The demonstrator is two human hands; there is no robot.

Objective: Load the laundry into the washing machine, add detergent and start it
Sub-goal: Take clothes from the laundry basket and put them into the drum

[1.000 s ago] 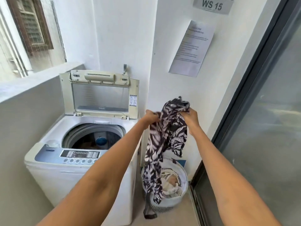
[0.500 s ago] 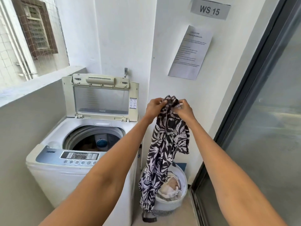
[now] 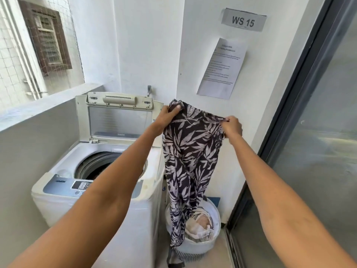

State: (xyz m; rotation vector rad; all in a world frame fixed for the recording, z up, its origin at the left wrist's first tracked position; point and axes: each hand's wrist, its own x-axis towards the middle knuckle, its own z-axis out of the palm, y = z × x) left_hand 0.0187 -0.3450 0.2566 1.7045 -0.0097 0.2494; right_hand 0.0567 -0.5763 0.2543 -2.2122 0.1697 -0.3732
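1. A dark leaf-print garment is held up by its top edge, to the right of the washing machine and above the laundry basket on the floor.
2. One top corner of the cloth is gripped by the left hand, fingers curled round a bunched fold; the other corner is pinched by the right hand, so both hands are closed on the garment.
3. The cloth is stretched between the two hands and hangs in a long, thin drape, its lower end trailing past the basket rim toward the floor.
4. The lid of the machine is stood fully open against the wall, so the drum opening is ready to be loaded; what lies inside cannot be told, since the left forearm covers much of it.
5. More crumpled, pale fabric is seen in the basket, so loading is judged to be unfinished.
6. No detergent is seen, and the control panel at the front edge of the machine is untouched; both steps are judged to be left.
7. The garment looks light and limp; the machine is hard white plastic, yellowed in places; the basket is soft-sided and round.
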